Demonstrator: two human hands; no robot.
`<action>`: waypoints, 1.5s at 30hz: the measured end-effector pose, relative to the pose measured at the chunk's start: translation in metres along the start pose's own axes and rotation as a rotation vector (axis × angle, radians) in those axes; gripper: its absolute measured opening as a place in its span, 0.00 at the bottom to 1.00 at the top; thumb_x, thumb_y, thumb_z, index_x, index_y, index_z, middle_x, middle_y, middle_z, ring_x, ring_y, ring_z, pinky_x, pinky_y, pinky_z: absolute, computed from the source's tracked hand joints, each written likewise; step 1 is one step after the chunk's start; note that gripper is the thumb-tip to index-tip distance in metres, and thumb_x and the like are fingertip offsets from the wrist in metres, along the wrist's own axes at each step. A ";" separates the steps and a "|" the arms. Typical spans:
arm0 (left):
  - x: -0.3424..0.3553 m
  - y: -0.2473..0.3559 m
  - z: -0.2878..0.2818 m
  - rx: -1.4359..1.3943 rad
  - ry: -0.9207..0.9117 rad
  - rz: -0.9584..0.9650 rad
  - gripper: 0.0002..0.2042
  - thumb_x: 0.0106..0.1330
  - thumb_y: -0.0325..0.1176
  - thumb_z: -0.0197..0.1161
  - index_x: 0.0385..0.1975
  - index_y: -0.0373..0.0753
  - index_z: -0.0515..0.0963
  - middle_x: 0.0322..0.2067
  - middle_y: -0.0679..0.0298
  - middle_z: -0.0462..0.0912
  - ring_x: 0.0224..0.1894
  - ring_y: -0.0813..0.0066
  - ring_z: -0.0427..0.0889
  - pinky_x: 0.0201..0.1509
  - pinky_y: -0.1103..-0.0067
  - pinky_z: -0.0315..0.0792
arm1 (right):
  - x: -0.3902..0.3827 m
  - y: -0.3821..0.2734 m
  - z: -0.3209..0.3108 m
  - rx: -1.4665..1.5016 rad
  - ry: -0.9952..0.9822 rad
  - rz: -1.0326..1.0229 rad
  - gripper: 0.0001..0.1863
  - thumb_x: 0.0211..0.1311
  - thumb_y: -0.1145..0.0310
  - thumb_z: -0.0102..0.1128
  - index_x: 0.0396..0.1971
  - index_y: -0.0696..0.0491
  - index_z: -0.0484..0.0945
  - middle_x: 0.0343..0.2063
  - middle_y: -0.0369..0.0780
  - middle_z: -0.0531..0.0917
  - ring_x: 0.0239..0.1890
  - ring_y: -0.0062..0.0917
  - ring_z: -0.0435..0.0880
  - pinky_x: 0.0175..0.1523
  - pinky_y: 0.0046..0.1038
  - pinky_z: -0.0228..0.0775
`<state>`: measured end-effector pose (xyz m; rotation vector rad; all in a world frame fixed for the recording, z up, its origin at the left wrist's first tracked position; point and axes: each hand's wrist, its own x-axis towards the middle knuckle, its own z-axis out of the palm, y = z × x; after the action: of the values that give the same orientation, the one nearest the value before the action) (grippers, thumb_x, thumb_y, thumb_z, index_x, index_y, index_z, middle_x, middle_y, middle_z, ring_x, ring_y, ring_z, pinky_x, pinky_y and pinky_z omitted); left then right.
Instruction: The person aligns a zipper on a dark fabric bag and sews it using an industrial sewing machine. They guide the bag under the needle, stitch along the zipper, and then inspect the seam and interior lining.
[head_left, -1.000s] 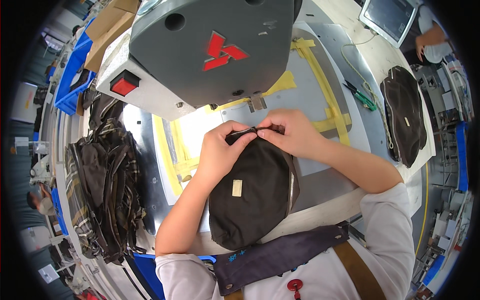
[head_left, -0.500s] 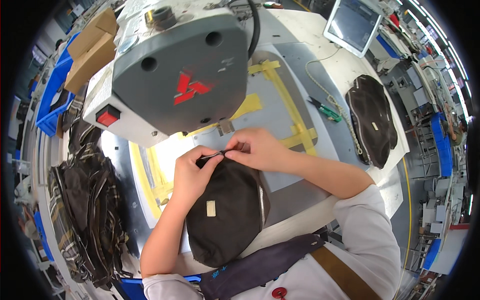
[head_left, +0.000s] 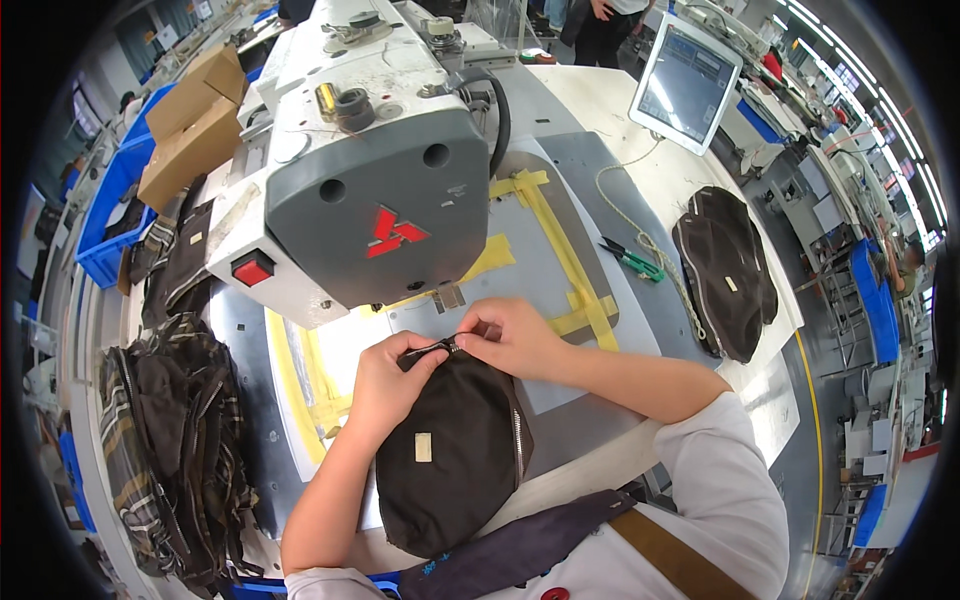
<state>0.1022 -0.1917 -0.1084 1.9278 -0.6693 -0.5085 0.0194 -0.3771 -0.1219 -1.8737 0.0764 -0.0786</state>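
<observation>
A dark brown fabric pouch (head_left: 455, 455) hangs from my two hands over the near edge of the sewing machine's bed. It carries a small cream label and has a zip (head_left: 518, 440) along its right side. My left hand (head_left: 388, 385) pinches the pouch's top edge between thumb and fingers. Close beside it, my right hand (head_left: 510, 338) pinches the same edge, where a bit of zip teeth shows. Just beyond my fingers is the grey sewing machine head (head_left: 380, 205), its metal foot (head_left: 447, 298) above the bed. The inside of the pouch is hidden.
Another dark pouch (head_left: 728, 275) lies to the right, near green-handled snips (head_left: 632, 258) and a cord (head_left: 650, 240). A heap of dark and plaid pouches (head_left: 180, 440) is at left. Behind stand a blue crate (head_left: 105, 255), a cardboard box (head_left: 190, 150) and a tablet screen (head_left: 685, 80).
The view has tilted up, so machine and table sit lower in the picture. Both hands keep their pinch on the pouch's top edge, where zip teeth now show between the fingers.
</observation>
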 end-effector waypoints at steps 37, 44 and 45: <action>0.002 -0.013 0.002 -0.068 0.023 0.047 0.05 0.58 0.27 0.66 0.30 0.32 0.80 0.25 0.64 0.82 0.28 0.82 0.77 0.36 0.83 0.71 | 0.006 -0.012 -0.004 -0.155 -0.087 0.050 0.09 0.53 0.68 0.64 0.27 0.59 0.78 0.25 0.41 0.81 0.26 0.24 0.79 0.33 0.26 0.71; 0.004 -0.014 0.004 -0.158 0.064 0.040 0.05 0.58 0.26 0.65 0.28 0.32 0.79 0.22 0.67 0.79 0.25 0.84 0.73 0.31 0.85 0.69 | -0.003 -0.006 0.006 -0.033 0.045 0.131 0.09 0.53 0.68 0.64 0.27 0.59 0.78 0.23 0.40 0.80 0.25 0.22 0.79 0.32 0.25 0.71; 0.005 -0.014 0.002 -0.148 0.037 0.021 0.05 0.58 0.26 0.65 0.29 0.32 0.79 0.22 0.67 0.79 0.25 0.84 0.73 0.31 0.85 0.69 | -0.003 -0.002 0.006 -0.032 0.047 0.127 0.09 0.53 0.68 0.64 0.27 0.59 0.78 0.23 0.39 0.80 0.25 0.22 0.78 0.32 0.25 0.71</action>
<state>0.1081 -0.1913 -0.1224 1.7853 -0.6100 -0.4943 0.0171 -0.3702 -0.1215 -1.8941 0.2298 -0.0338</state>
